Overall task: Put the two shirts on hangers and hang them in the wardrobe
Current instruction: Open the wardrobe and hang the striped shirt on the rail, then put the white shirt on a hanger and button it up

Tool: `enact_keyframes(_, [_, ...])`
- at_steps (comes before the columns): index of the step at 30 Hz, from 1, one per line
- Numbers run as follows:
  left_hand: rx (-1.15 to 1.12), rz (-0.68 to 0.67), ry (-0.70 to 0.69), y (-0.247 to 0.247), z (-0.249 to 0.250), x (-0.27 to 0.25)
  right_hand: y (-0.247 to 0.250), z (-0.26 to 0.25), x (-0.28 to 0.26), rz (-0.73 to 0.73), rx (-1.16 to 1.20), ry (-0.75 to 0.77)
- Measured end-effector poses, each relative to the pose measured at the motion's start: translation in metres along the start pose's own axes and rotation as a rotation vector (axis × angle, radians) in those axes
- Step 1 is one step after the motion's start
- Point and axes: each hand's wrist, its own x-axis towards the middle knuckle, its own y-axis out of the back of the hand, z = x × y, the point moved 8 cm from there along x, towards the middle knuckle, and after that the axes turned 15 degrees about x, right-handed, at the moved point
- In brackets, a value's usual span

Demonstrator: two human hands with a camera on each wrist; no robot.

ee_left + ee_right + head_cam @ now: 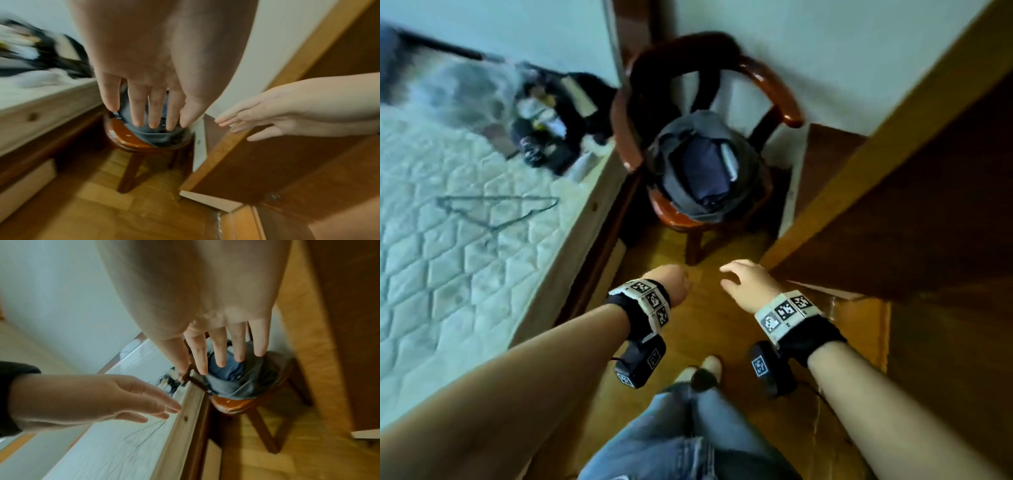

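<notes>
Glossy wooden chair (774,89); soft cloth shirts (705,168); quilted mattress (448,274).

No readable words or numbers are showing anywhere. The wristbands (650,301) are carrying black-and-white square code markers, though blur is perhaps hiding any small print on them.

Pale walls (825,51) meet a wood parquet floor (709,308), with a quilted mattress (448,274) beside 1 round-backed wooden chair (784,102).
</notes>
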Motion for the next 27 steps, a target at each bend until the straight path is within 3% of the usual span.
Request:
enact_keyframes(5, [-0.243,-0.004,0.311,-0.046,-0.103,-0.054,-0.078,-0.079,0.034,-0.248,-0.171,0.171])
enact_keyframes(10, [-0.462,0.023,0.549,-0.104,-0.163,-0.120,-0.156,-0.140,0.030,-0.455,-0.368,0.348])
enact_keyframes(20, [-0.819,0.159,0.889,-0.211,-0.267,-0.254,-0.310,-0.236,-0.032,-0.684,-0.698,0.566])
enact_keyframes(27, [-0.974,0.196,1.018,-0.293,-0.338,-0.340,-0.429,-0.299,-0.072,-0.754,-0.783,0.626])
